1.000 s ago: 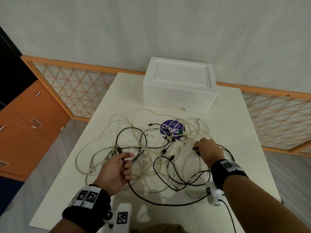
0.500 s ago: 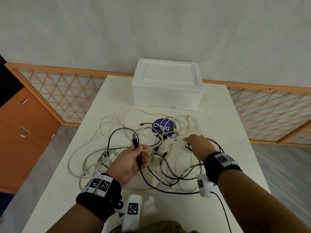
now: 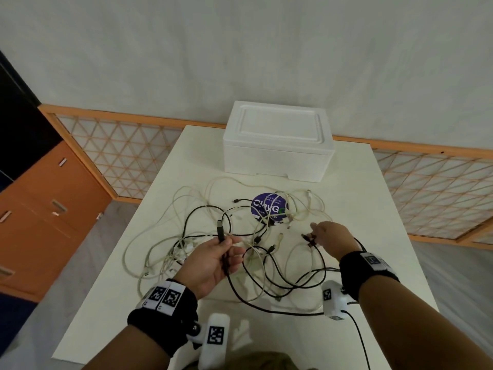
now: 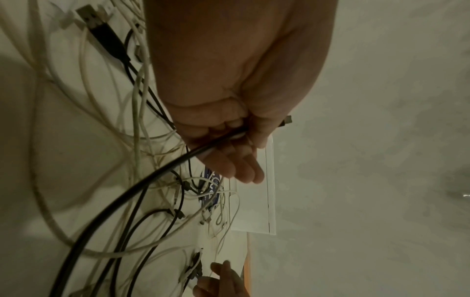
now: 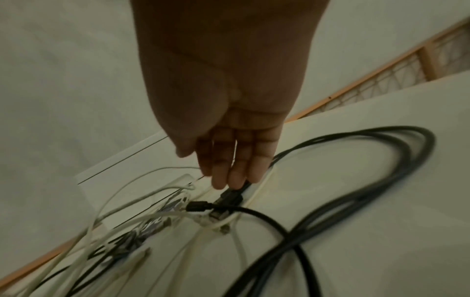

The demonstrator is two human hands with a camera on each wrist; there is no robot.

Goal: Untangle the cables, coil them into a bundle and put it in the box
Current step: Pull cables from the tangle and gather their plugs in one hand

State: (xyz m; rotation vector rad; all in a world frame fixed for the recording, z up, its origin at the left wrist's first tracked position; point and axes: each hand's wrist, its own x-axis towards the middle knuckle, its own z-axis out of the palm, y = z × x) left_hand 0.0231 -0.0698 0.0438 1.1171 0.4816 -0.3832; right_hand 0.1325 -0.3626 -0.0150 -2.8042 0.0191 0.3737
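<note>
A tangle of white and black cables [image 3: 256,237] sprawls over the middle of the white table [image 3: 373,236]. My left hand [image 3: 232,249] is raised a little above it and grips a black cable [image 4: 142,184], whose USB plug [image 3: 220,232] sticks up past the thumb. My right hand [image 3: 316,231] reaches over the tangle's right side; its straight fingertips [image 5: 223,182] touch a black plug [image 5: 230,196] lying on the table. A white foam box [image 3: 277,145] with its lid on stands at the table's far edge.
A round purple sticker [image 3: 269,206] lies under the cables in front of the box. An orange-framed lattice rail [image 3: 120,156] runs behind the table, and orange drawers [image 3: 40,222] stand to the left. Bare tabletop shows to the right of the tangle.
My left hand has picked the black cable's plug end up out of the left of the tangle and carried it right. My right hand has stayed at the black plug on the right.
</note>
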